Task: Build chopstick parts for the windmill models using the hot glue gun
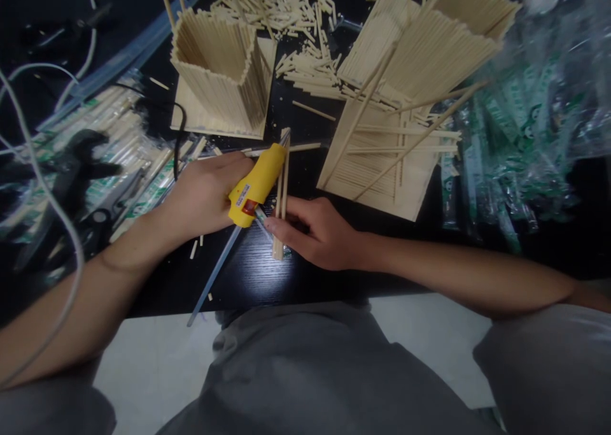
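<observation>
Two hands meet over the dark tabletop (248, 279), and from where I stand each has its own job. The left hand (210, 183) is closed round a yellow glue gun (260, 183), though its fingertips are hidden behind the body, so I can't tell how they sit on the trigger. A translucent glue stick (214, 272) trails from the back toward the table edge, free of the wrist. The right hand (322, 234) pinches some thin wooden sticks (285, 186) near their lower end, thumb and fingers nearly together, presumably to steady them while leaving the far end clear for the nozzle, which is right at it.

Beyond, a stick-walled box (210, 85) stands on its flat base, open side up. Loose sticks lie across a flat panel (377, 177) at the right, perhaps kept within reach. Wrapped sticks (112, 126) lie at the left; crumpled wrappers (529, 116) are heaped at the far right, probably out of the way.
</observation>
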Action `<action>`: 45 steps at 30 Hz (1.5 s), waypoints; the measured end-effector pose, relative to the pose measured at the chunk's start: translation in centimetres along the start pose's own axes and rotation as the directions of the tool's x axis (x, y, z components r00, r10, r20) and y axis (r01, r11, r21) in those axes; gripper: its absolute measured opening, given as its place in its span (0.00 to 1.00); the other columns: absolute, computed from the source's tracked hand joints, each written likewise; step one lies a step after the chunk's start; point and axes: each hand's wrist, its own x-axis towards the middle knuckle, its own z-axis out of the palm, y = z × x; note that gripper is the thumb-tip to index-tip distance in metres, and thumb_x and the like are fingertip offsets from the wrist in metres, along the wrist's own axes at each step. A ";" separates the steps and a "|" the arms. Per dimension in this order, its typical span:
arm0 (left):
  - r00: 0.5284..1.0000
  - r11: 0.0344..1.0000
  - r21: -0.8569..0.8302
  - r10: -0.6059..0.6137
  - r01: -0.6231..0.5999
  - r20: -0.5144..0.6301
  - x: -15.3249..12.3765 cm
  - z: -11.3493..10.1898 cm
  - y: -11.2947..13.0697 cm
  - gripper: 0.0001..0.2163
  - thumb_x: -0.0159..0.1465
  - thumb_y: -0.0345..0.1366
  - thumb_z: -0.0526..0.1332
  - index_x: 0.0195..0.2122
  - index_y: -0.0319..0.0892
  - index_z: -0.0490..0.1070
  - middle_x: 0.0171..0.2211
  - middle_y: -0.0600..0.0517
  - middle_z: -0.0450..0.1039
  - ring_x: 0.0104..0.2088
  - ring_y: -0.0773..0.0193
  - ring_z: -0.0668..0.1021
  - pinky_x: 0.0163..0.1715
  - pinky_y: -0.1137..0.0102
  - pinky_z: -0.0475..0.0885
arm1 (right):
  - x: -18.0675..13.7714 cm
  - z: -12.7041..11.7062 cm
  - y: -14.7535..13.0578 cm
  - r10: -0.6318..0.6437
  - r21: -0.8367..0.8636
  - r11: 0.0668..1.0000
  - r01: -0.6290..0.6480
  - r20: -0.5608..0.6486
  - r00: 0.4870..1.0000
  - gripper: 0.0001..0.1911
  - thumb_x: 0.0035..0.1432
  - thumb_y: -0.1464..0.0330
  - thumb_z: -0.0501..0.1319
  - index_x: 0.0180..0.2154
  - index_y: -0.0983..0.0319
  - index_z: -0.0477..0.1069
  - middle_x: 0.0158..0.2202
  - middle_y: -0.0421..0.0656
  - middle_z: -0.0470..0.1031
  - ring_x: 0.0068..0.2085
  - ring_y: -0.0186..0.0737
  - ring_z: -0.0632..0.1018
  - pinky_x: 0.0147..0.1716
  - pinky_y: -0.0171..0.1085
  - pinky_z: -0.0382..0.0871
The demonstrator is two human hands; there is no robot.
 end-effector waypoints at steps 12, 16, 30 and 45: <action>1.000 1.000 0.016 -0.019 0.019 0.024 0.0 0.0 -0.1 0.11 0.67 0.41 0.57 0.29 0.44 0.60 0.27 0.55 0.64 0.29 0.68 0.68 0.30 0.72 0.61 | 0.0 -0.1 -0.2 0.025 0.008 1.000 -0.025 0.017 1.000 0.19 0.70 0.57 0.57 0.31 0.64 0.69 0.24 0.39 0.75 0.24 0.28 0.69 0.26 0.29 0.59; 0.999 1.000 0.007 -0.018 0.018 0.027 0.1 0.0 0.0 0.12 0.67 0.41 0.57 0.28 0.44 0.59 0.27 0.55 0.64 0.29 0.67 0.68 0.30 0.71 0.61 | 0.0 0.0 -0.1 0.015 -0.002 1.000 -0.015 0.011 1.000 0.18 0.70 0.58 0.57 0.31 0.64 0.69 0.23 0.38 0.74 0.24 0.28 0.68 0.26 0.29 0.59; 1.000 1.000 0.026 0.001 -0.001 0.017 0.0 0.0 0.0 0.11 0.67 0.39 0.57 0.29 0.44 0.58 0.27 0.55 0.63 0.29 0.68 0.68 0.29 0.73 0.61 | 0.0 0.0 -0.1 -0.003 -0.001 1.000 0.003 0.003 1.000 0.16 0.70 0.61 0.58 0.31 0.65 0.69 0.23 0.38 0.73 0.24 0.27 0.69 0.26 0.29 0.58; 0.998 0.999 0.012 -0.043 0.042 0.053 -0.1 0.0 0.0 0.12 0.67 0.42 0.56 0.29 0.43 0.60 0.27 0.55 0.63 0.29 0.69 0.67 0.31 0.72 0.60 | 0.0 -0.1 0.0 0.002 -0.004 1.000 -0.002 0.016 1.000 0.17 0.70 0.61 0.57 0.31 0.65 0.69 0.24 0.38 0.75 0.23 0.27 0.69 0.26 0.29 0.59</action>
